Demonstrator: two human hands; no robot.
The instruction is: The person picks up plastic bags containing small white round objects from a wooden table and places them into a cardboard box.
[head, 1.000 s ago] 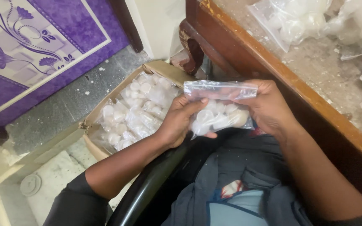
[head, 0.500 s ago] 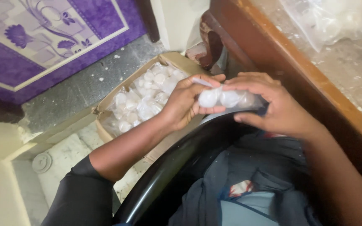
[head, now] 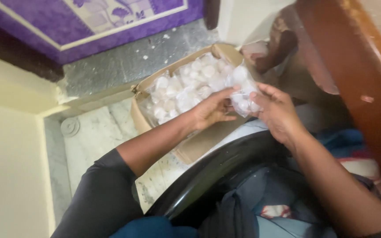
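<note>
Both hands hold one clear bag (head: 243, 94) of white pieces. Left hand (head: 210, 110) and right hand (head: 276, 112) each have a closed grip on it, above an open cardboard box (head: 190, 83) of similar bags.

Both hands bare – left hand (head: 210, 112), right hand (head: 276, 112), no rings or watch visible; left arm in short dark grey sleeve (head: 104, 194), right forearm uncovered – dark top at the lap

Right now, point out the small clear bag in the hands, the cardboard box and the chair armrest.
small clear bag (head: 243, 94), head view, its bulging middle.
cardboard box (head: 141, 115), head view, its left wall.
black chair armrest (head: 217, 169), head view, its curved top.
</note>
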